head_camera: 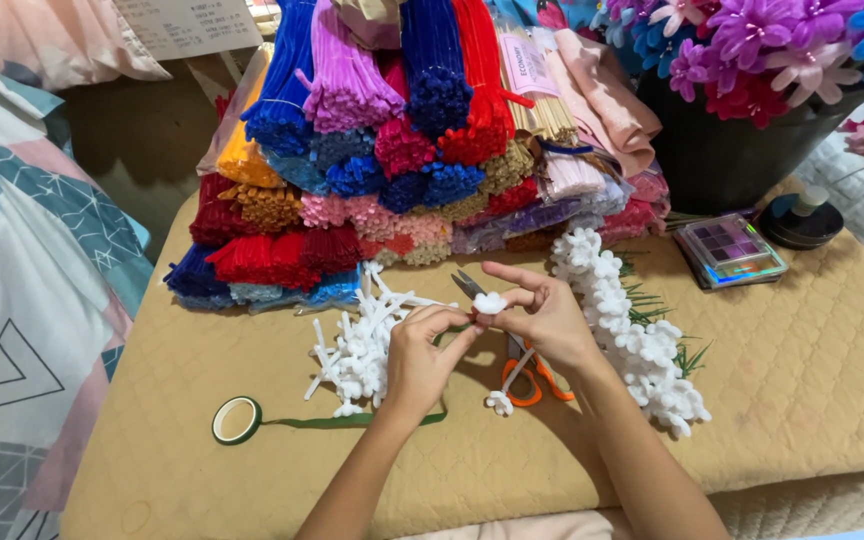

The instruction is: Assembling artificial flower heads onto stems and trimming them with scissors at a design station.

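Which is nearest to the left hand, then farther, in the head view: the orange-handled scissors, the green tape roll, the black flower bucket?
1. Orange-handled scissors, just right of the left hand.
2. Green tape roll, on the left.
3. Black flower bucket, far upper right.

The table (802, 380) wore a tan quilted cover stitched in diamonds. Far across it, the stacked pipe cleaners (392, 150) were royal blue, lilac, red, orange, pink, mustard and pale blue. A white fuzzy flower (490, 302) sat between the fingers (512, 298). Near left lay white loose pieces (357, 345) and a green tape roll (237, 420). The scissors (527, 375) had orange handles. At right ran a white flower garland (632, 335); far right stood purple, pink and blue blooms (752, 45) in a black pot (722, 150).
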